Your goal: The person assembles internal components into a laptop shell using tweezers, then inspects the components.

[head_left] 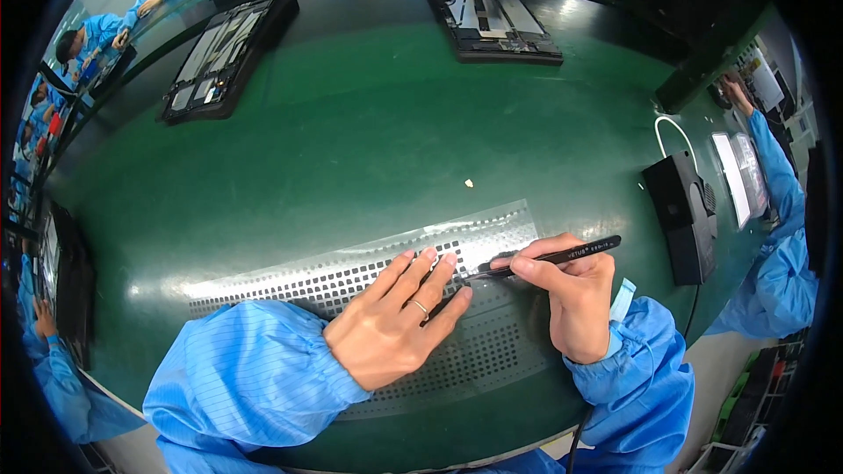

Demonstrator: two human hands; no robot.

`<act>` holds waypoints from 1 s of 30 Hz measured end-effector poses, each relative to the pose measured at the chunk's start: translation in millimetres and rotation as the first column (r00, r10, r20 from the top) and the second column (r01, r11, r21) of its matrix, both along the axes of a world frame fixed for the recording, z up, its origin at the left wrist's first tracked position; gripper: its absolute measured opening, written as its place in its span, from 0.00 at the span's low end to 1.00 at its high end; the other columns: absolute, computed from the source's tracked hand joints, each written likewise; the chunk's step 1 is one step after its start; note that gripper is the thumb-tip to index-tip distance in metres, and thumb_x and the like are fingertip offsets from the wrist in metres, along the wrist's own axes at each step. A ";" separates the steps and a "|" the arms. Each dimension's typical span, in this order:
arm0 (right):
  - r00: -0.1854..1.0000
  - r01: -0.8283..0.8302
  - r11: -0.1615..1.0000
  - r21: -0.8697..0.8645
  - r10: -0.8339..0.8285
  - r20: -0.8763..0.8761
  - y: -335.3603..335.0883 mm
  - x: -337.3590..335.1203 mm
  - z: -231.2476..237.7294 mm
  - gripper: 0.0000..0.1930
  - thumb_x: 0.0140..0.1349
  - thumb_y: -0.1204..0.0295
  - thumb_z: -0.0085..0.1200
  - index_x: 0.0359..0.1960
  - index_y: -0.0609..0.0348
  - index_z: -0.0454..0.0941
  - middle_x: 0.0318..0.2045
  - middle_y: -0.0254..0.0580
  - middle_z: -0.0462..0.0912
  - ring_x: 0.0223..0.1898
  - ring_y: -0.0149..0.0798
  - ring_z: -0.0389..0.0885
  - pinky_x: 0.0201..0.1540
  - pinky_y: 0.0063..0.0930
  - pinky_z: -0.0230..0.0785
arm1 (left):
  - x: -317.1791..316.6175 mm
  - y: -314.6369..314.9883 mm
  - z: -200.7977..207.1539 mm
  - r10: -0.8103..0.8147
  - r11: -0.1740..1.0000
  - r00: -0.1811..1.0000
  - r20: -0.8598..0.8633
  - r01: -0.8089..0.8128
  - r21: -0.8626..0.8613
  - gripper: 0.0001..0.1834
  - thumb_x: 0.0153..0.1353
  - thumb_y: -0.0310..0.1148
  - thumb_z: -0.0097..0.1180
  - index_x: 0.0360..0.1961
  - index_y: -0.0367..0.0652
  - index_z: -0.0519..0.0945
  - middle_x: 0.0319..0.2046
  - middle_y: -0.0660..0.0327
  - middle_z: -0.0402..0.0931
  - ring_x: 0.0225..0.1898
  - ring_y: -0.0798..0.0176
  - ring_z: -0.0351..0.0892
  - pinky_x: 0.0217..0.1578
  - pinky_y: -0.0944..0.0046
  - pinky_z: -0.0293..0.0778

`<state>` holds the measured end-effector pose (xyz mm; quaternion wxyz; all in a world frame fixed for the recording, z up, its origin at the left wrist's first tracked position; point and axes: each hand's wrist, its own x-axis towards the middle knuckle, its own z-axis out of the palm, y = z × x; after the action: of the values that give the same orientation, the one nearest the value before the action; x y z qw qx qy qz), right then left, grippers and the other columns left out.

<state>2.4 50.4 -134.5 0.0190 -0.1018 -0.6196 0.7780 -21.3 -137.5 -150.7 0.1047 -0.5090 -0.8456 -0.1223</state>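
A clear plastic sheet (502,226) with rows of small black square pads lies at the near middle of the green table. My left hand (391,320) rests flat on it, fingers spread, a ring on one finger. In my right hand (571,294) is a pair of black tweezers (584,251), pinched between thumb and fingers. Their tips meet the sheet just right of my left fingertips, at the end of the dark pads. Whether a pad sits between the tips is too small to tell. A second patch of pads shows faintly below my left hand.
Opened flat electronic units stand at the far left (219,57), far middle (492,17) and left edge (66,285). On the right are a black box (680,215) with a white cable and a clear tray (742,175). A dark post (711,61) rises behind; co-workers in blue sit around.
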 end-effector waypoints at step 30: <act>0.880 0.267 0.957 -0.113 -0.290 -0.376 123.6 -191.7 15.9 0.06 0.43 0.78 0.55 0.22 0.67 0.73 0.19 0.47 0.76 0.21 0.37 0.77 0.28 0.24 0.71 | -215.4 109.6 -8.7 0.548 0.836 0.834 0.064 -0.546 -0.050 0.21 0.42 0.32 0.58 0.40 0.41 0.68 0.48 0.52 0.62 0.46 0.50 0.65 0.43 0.56 0.66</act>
<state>-189.2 174.0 -118.6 0.2500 -0.0340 -0.5597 0.7893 -236.6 -27.9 -159.4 0.0959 -0.2426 -0.9608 -0.0940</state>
